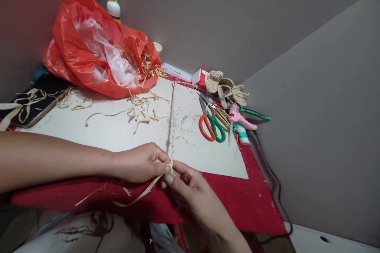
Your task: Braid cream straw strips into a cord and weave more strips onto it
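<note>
A thin braided straw cord runs from the table's far edge straight toward me across a pale board. My left hand pinches the near end of the braid, fingers closed on the strands. My right hand meets it from below, thumb and fingers closed on the same end. Loose flat straw strips trail down to the left from the pinch, over the red table cover.
A red plastic bag spilling straw sits at the back left, with a white bottle behind it. At the right of the board lie orange-and-green scissors, a pink glue gun and woven straw pieces. A dark tray sits far left.
</note>
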A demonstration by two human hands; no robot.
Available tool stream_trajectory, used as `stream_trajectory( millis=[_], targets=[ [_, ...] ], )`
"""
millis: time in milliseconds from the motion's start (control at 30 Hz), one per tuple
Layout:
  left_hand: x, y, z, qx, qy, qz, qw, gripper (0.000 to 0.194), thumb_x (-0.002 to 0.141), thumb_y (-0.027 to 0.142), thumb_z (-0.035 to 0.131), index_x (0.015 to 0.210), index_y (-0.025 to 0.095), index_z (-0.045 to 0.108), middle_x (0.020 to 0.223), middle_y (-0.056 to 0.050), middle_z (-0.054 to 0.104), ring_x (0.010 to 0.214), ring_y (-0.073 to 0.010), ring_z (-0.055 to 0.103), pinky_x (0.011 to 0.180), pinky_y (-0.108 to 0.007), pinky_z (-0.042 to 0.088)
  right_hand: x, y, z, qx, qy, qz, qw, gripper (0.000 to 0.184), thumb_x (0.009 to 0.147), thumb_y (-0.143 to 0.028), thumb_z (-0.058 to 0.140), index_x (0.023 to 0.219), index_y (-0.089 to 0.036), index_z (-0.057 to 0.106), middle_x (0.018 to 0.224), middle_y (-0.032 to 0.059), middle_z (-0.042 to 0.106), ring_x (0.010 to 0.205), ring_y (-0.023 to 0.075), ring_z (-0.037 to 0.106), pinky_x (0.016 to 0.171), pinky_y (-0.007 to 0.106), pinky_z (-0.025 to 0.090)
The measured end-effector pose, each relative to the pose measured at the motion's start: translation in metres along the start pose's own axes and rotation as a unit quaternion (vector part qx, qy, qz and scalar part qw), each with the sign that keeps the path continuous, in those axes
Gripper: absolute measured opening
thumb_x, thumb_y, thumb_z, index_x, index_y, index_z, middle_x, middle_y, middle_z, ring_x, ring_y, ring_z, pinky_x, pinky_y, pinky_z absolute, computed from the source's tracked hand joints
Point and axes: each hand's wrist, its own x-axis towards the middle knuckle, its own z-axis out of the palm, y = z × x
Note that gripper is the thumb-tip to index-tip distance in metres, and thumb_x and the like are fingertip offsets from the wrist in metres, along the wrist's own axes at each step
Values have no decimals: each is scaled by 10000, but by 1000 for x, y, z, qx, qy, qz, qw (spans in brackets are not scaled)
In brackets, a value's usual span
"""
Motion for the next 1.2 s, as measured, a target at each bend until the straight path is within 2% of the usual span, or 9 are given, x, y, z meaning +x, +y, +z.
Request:
stream_trajectory(
  millis=[100, 200, 367, 533, 700, 833, 900, 1067, 1200],
  targets=[
    [-1, 3, -1, 60, 21, -20, 998, 240, 830, 297, 461, 720, 133, 597, 667, 10, 585, 597, -85, 480, 597, -197, 389, 1, -3, -2, -59, 8, -17, 998, 277, 847, -355, 593, 1045, -170, 644, 710, -6, 540, 666, 114, 471, 661, 231, 396],
    [-2, 5, -1, 92, 30, -54, 994, 222, 814, 307, 460, 709, 148, 575, 581, 44, 494, 508, -68, 382, 500, -182, 317, 1, -2, -6, -119, 22, -29, 992, 250, 881, -360, 527, 978, -172, 661, 722, 6, 553, 764, 150, 492, 731, 256, 397],
    [-1, 3, -1, 88, 14, -82, 993, 199, 806, 307, 438, 727, 165, 554, 546, 59, 424, 462, -64, 297, 469, -185, 287, 3, -1, -12, -193, 12, -47, 980, 298, 929, -349, 412, 878, -159, 635, 755, 11, 542, 735, 141, 472, 728, 255, 394],
    [-1, 5, -3, 84, 2, -72, 994, 204, 822, 281, 417, 742, 155, 556, 570, 53, 438, 477, -64, 295, 474, -182, 281, 6, -5, -12, -230, -5, -58, 971, 247, 931, -307, 400, 812, -166, 563, 759, 2, 522, 726, 130, 461, 700, 239, 387],
    [-3, 6, -2, 96, 2, -36, 995, 194, 829, 255, 417, 690, 154, 506, 576, 55, 414, 522, -68, 333, 505, -178, 303, 6, -7, -7, -208, 3, -4, 978, 190, 927, -286, 390, 825, -181, 512, 644, -38, 460, 556, 97, 391, 527, 204, 330],
    [-5, 4, 0, 99, 5, -19, 995, 194, 842, 266, 403, 717, 157, 503, 572, 60, 366, 517, -68, 310, 490, -181, 293, 7, -12, -5, -206, 33, -58, 976, 157, 894, -223, 424, 779, -184, 524, 727, -18, 508, 696, 122, 455, 660, 216, 378],
    [-5, 3, 0, 103, 7, -20, 994, 197, 843, 273, 406, 705, 160, 490, 567, 61, 361, 511, -66, 306, 481, -179, 287, 8, -14, -6, -216, 37, -64, 974, 180, 891, -216, 420, 771, -182, 550, 724, -15, 527, 724, 134, 472, 686, 222, 377],
    [-6, 13, -3, 103, 17, -52, 993, 176, 828, 269, 422, 689, 174, 474, 498, 69, 352, 455, -63, 303, 431, -173, 257, 13, -11, -15, -166, -18, -35, 985, 243, 906, -278, 427, 746, -167, 572, 695, -13, 493, 668, 121, 432, 648, 228, 356],
    [-7, 23, -4, 154, 33, -70, 985, 205, 827, 249, 401, 638, 181, 441, 448, 70, 307, 420, -62, 268, 394, -180, 217, 18, -5, -23, -84, -59, 26, 994, 320, 903, -423, 458, 731, -163, 529, 581, -55, 327, 516, 83, 255, 491, 223, 242]
  ],
)
